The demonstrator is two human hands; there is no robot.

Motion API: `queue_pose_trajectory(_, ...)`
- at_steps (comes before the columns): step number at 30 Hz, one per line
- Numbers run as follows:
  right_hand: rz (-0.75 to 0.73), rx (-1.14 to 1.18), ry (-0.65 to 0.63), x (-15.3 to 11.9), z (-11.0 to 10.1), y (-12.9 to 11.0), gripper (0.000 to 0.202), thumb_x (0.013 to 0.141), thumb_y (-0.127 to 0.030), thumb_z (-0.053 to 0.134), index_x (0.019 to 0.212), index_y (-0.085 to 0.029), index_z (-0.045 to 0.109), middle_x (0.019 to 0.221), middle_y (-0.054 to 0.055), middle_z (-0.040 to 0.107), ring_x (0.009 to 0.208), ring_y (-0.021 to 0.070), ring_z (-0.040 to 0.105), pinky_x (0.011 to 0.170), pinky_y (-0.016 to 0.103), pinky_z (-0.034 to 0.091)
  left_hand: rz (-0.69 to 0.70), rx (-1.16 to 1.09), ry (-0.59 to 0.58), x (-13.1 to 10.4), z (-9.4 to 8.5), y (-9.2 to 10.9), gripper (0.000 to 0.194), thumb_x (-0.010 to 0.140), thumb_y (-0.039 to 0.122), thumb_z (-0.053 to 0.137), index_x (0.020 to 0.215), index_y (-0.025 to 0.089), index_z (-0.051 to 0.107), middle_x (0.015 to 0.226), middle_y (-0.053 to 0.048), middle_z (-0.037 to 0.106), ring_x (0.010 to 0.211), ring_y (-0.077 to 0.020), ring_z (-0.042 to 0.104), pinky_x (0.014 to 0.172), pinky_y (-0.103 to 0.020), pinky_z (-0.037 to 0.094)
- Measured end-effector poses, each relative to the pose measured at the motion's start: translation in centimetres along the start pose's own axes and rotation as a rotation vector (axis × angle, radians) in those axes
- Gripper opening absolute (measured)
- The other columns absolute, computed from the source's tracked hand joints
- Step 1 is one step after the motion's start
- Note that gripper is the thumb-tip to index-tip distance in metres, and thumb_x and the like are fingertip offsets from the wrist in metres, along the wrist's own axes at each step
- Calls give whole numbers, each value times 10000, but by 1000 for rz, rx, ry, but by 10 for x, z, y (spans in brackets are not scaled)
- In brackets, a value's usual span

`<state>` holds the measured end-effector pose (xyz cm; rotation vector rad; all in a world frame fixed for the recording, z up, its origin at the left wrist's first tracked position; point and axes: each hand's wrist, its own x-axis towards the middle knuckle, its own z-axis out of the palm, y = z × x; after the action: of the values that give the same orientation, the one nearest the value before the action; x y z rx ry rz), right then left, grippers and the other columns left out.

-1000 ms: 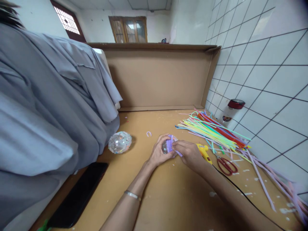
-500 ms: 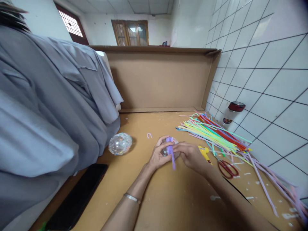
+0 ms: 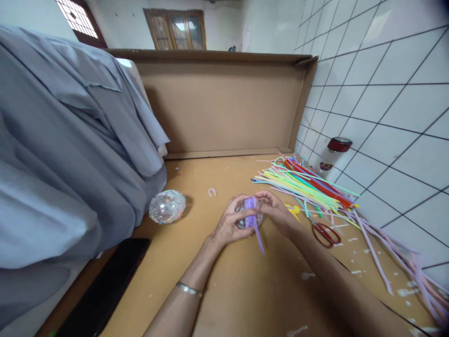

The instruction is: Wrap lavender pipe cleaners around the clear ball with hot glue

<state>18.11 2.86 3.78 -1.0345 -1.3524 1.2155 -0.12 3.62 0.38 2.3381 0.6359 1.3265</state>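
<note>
My left hand (image 3: 230,223) is closed around a clear, rounded plastic piece (image 3: 240,221) on its left side, thumb in front. Several turns of purple pipe cleaner (image 3: 250,210) lie side by side around its middle. One loose end hangs down toward me, slanting right. At the far right side of the piece is my right hand (image 3: 275,209), its fingers bent and pressed against the upper edge. Its fingertips are partly hidden, so I cannot tell whether they also pinch the pipe cleaner. To the left stands a second clear rounded plastic piece (image 3: 167,207) with coloured specks.
A bundle of coloured pipe cleaners (image 3: 305,182) lies at the right, near red-handled scissors (image 3: 326,234) and a yellow glue gun (image 3: 293,210). Behind it is a red-lidded jar (image 3: 331,154). A black phone-like slab (image 3: 105,285) and grey cloth (image 3: 70,154) are left.
My right hand has moved from the front of the purple turns to the far right edge of the plastic piece. The loose purple end now slants right. The view has tipped down slightly.
</note>
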Motion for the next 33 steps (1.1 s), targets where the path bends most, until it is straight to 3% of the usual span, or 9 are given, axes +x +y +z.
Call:
queue_pose_trajectory(8,59,93,17,1,-1,-5,388,548,-249,716,887,-235,528,835,-6,611,798,148,587,715,270,476,111,35,6,3,0,3,367,700,218,734,1061,265,681,1322,-100,462,1242,-284,461,1026,-497,430)
queue_pose_trajectory(13,94,138,21,1,0,-7,414,515,-216,731,874,-231,526,818,-22,594,762,129,565,675,246,448,112,63,-23,4,0,3,333,709,261,734,1039,254,688,1313,-103,472,1246,-291,458,1037,-504,418)
queue_pose_trajectory(20,108,120,31,1,-2,-10,398,493,-187,765,822,-241,548,813,-27,602,792,143,562,718,271,438,204,85,14,5,2,1,330,712,247,734,1036,222,675,1288,-113,488,1218,-276,475,1000,-492,446)
queue_pose_trajectory(33,126,100,75,1,5,-10,316,480,-161,620,765,-226,498,705,-53,547,658,118,478,587,246,359,183,92,10,7,2,4,312,705,249,741,1011,229,684,1274,-106,499,1194,-262,494,992,-464,455)
